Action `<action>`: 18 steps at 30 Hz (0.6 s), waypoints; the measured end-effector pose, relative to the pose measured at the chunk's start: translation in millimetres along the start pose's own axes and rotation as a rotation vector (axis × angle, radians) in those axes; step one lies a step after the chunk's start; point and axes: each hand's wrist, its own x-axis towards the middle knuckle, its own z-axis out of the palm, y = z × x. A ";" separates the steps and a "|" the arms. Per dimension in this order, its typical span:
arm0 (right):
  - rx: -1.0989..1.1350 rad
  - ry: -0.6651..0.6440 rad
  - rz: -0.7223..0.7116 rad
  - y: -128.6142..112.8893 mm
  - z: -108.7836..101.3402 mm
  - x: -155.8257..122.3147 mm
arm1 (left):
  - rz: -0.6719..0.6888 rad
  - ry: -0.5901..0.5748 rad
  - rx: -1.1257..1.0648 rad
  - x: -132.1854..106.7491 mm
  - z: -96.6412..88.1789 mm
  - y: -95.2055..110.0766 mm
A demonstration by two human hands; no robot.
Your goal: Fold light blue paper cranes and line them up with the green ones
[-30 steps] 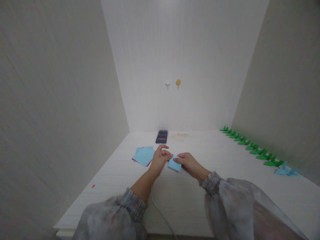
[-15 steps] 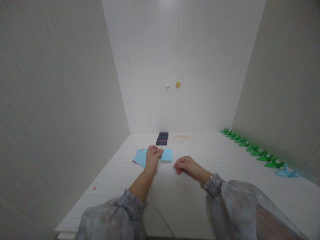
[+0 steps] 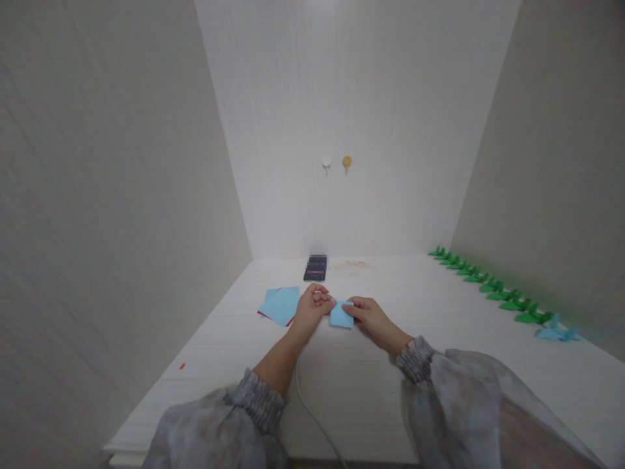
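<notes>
White counter (image 3: 454, 391), boxed in by pale walls (image 3: 273, 98). Blue paper square (image 3: 340, 318) is held between both hands, just in front of the person, mid-counter. Its upper left corner is pinched by the left hand's (image 3: 312, 309) thumb and fingers; its right side is pinched by the right hand (image 3: 367, 316), thumb on top.

Progress, judged from layout: this piece looks early, only a flat small square so far, shaping not yet done. Finished row is set along the right: green folded figures (image 3: 499, 296), then one light-blue figure (image 3: 556, 332) at the near end. Unfolded sheets (image 3: 282, 305), blue with red edges showing, are stacked left of the hands, so more are left.

Orientation: near edge is turned to the person, running roughly left-right, slightly tilted. No clear long axis; no pointed end seen. Whether it's layered can't be told.

Farther out: phone (image 3: 315, 270) is placed by the back wall.
</notes>
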 end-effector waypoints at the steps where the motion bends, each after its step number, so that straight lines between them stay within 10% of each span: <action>1: -0.006 -0.011 -0.002 1.2 -0.2 0.3 | -0.009 -0.005 -0.012 -0.1 0.0 1.2; 8: -0.005 -0.062 0.015 3.7 2.0 0.9 | -0.007 0.131 0.024 1.3 -2.8 6.9; 18: 0.001 0.029 -0.049 -5.9 1.6 -0.7 | -0.054 0.039 -0.031 -2.0 0.2 12.8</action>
